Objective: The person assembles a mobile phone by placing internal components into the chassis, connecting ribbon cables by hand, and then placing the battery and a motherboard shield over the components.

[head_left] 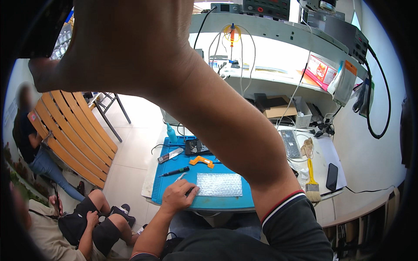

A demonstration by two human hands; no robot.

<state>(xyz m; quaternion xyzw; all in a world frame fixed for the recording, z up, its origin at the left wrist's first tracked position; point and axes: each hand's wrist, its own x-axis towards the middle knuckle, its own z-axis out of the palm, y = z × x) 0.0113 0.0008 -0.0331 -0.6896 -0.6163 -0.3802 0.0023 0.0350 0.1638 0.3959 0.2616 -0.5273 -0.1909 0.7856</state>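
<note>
My right arm reaches up across the view, and my right hand looms large and blurred at the upper left. Its thumb presses under a dark, straight-edged object whose kind I cannot make out; the other fingers are hidden. My left hand rests on the blue work mat, fingers loosely bent and apart, touching the left edge of a flat bubble-wrap packet. Silver tweezers lie just beyond its knuckles. Farther up the mat are a black pen-like tool, an orange bracket-shaped piece and a black opened device.
A light-blue bottle stands at the mat's far left. On the right lie a yellow-handled brush, a black phone and a keyboard. A shelf spans the back. One person sits left, another stands behind a slatted wooden panel.
</note>
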